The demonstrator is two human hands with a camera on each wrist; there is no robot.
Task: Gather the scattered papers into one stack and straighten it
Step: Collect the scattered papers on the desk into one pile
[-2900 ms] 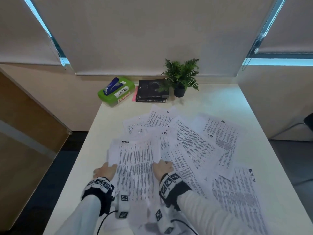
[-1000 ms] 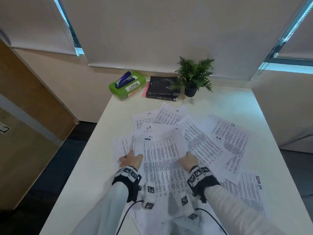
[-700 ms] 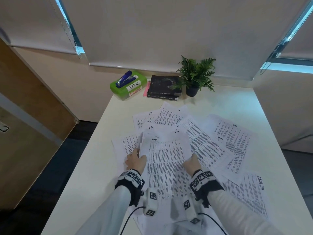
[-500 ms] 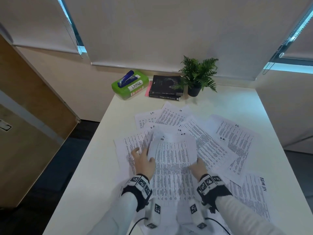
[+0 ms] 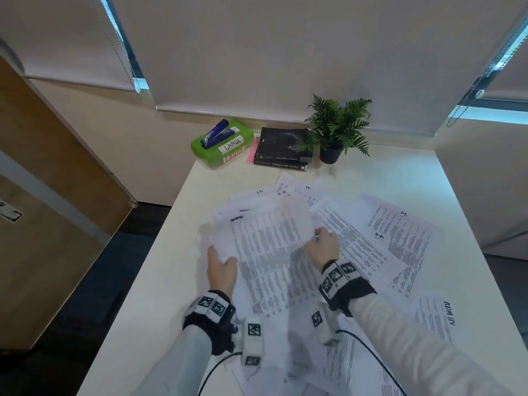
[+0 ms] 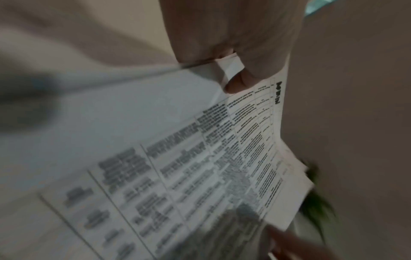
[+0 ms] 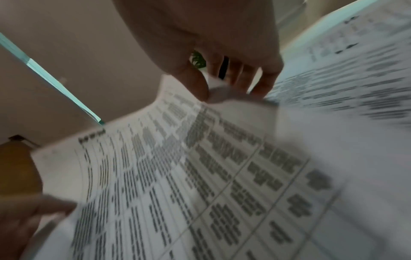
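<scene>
A bundle of printed sheets (image 5: 265, 238) is held between my two hands above the white table (image 5: 177, 270), blurred by motion. My left hand (image 5: 221, 262) grips its left edge, thumb on top; the left wrist view shows fingers (image 6: 235, 84) pinching the paper (image 6: 200, 158). My right hand (image 5: 323, 247) pinches the right edge, with the thumb (image 7: 195, 84) on the sheet (image 7: 177, 176) in the right wrist view. More loose papers (image 5: 400, 235) lie fanned to the right, behind and near my forearms (image 5: 437, 315).
At the table's back stand a green box (image 5: 223, 144) with a blue stapler on it, black books (image 5: 283, 148) and a small potted plant (image 5: 337, 130). A wooden door (image 5: 43, 195) is on the left.
Both hands slid from pressing the top sheet to gripping its side edges. They have gathered the near sheets into a bundle, lifted it and moved it away from me.
</scene>
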